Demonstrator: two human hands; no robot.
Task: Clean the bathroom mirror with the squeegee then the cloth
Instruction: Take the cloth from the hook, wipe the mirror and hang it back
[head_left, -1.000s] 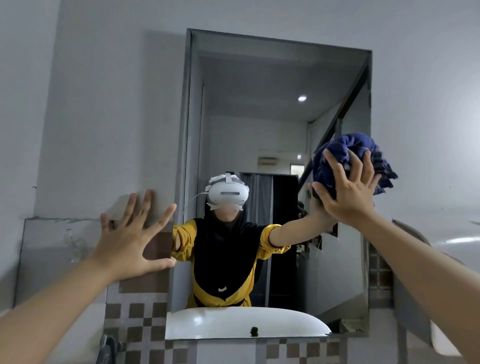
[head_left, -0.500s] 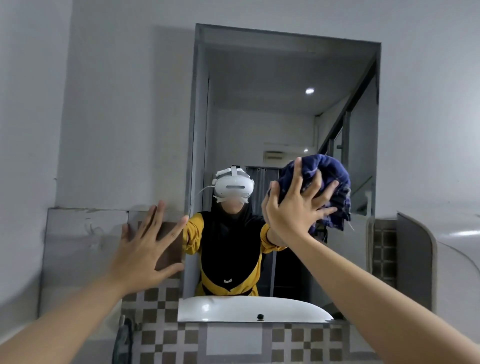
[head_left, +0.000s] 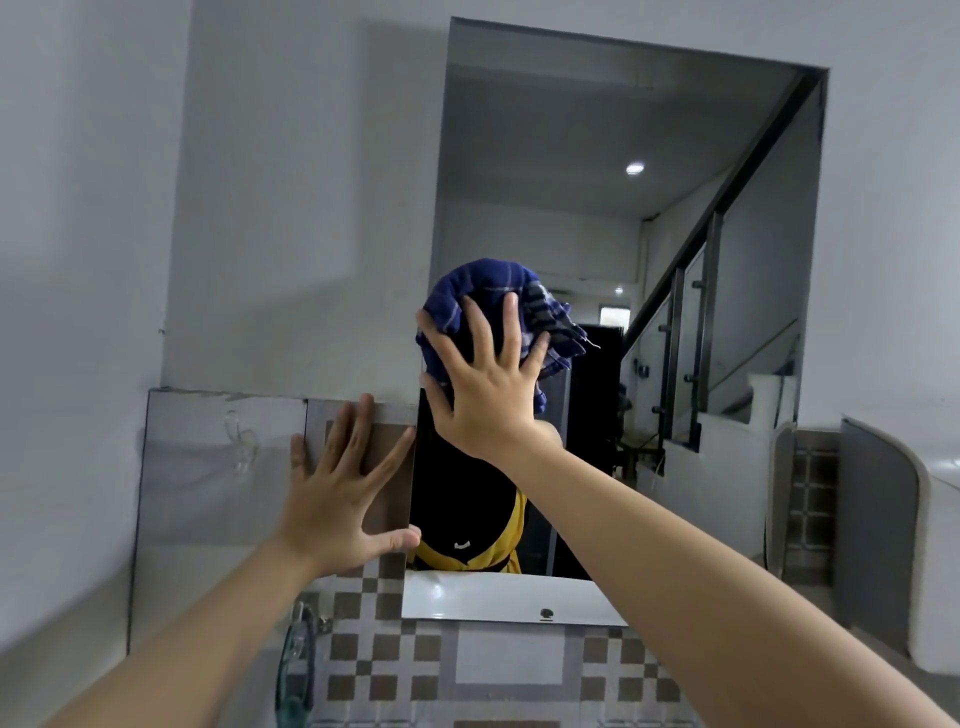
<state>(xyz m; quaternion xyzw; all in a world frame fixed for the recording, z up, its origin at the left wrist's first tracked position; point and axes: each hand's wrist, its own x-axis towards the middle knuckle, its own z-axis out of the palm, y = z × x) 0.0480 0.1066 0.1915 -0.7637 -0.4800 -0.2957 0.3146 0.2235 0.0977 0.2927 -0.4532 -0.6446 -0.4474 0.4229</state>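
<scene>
The tall frameless mirror (head_left: 597, 130) hangs on the white wall ahead. My right hand (head_left: 483, 384) presses a bunched dark-blue cloth (head_left: 467, 291) flat against the glass near the mirror's left edge, at mid height, fingers spread over the cloth. My left hand (head_left: 343, 488) rests open, fingers spread, on the wall tile just left of the mirror's lower left edge, its thumb touching that edge. The mirror reflects a person in black and yellow, mostly hidden behind my right hand and the cloth. No squeegee is in view.
A checked brown-and-grey tile band (head_left: 483, 670) runs below the mirror. A clear suction hook (head_left: 240, 441) sticks to the grey tile at the left. A curved white fixture (head_left: 935, 545) stands at the right. A green-edged glass shelf (head_left: 296, 670) shows at the bottom left.
My right hand has swept the cloth across the glass from the mirror's right edge to its left side. My left hand has stayed on the tile beside the mirror. The view has shifted left.
</scene>
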